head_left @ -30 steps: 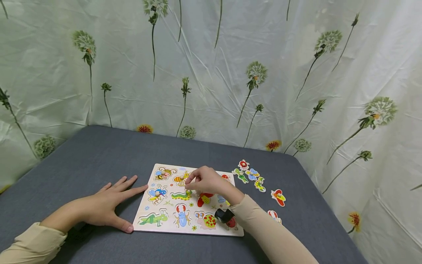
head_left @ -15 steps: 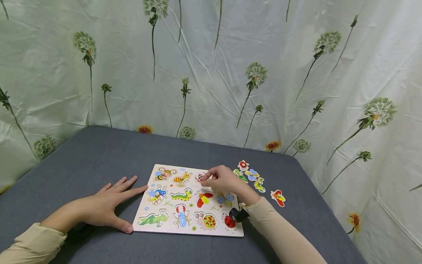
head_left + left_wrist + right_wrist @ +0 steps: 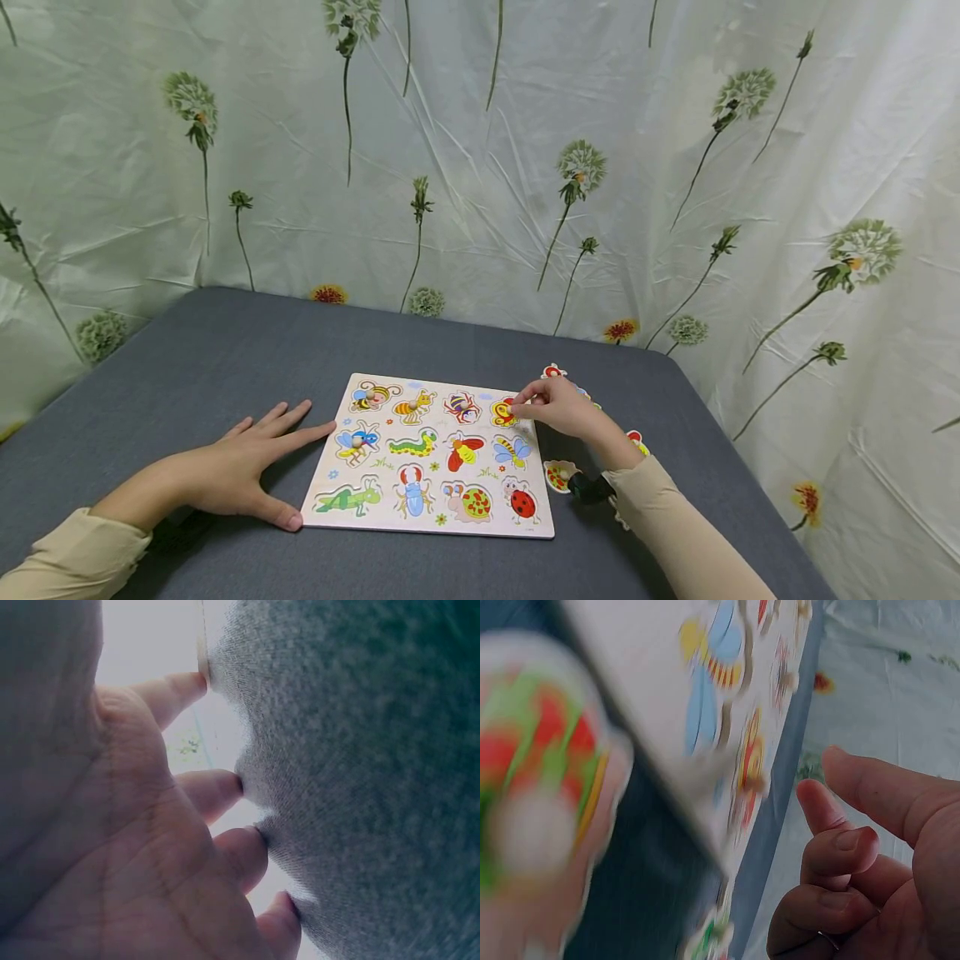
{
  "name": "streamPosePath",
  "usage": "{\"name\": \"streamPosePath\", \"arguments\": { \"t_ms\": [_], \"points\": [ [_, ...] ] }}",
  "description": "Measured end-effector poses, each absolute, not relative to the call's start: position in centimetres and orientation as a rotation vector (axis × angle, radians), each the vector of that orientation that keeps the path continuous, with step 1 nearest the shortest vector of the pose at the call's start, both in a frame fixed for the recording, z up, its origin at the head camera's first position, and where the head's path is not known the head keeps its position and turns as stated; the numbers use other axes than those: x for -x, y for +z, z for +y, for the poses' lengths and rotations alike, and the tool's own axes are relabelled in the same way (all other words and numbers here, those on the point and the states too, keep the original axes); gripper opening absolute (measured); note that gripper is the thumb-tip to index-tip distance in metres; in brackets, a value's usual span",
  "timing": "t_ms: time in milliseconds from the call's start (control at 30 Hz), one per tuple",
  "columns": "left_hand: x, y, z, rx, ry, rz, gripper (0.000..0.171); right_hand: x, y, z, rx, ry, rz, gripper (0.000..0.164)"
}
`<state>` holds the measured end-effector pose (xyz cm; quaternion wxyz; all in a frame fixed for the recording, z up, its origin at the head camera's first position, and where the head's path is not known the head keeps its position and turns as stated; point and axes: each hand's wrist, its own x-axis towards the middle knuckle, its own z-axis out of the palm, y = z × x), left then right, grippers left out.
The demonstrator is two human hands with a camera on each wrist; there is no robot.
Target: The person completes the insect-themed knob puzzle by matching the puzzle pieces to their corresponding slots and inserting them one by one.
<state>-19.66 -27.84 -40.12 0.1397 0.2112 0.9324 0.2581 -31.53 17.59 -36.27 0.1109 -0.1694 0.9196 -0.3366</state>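
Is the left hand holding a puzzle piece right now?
No, the left hand is spread out on the table beside the board.

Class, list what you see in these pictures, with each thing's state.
Puzzle board: flat on the table
Top-row pieces: all four seated
Blue mosquito piece: seated
Caterpillar slot: unfilled
Red moth slot: unfilled
Dragonfly slot: unfilled
Bottom-row slots: all four unfilled
Spotted piece: loose beside board
Left hand: spread at board's edge
Right hand: holding nothing
Curtain: hanging
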Motion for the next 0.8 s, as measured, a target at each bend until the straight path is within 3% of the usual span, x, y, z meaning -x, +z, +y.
{"name": "streamPosePath", "arguments": {
  "t_ms": [800],
  "points": [
    [19.7,-40.1,-27.9,-0.614,0.732,2.707,0.116,32.0,-35.9,26.8,0.179,-0.774,2.891,0.022]
  ]
}}
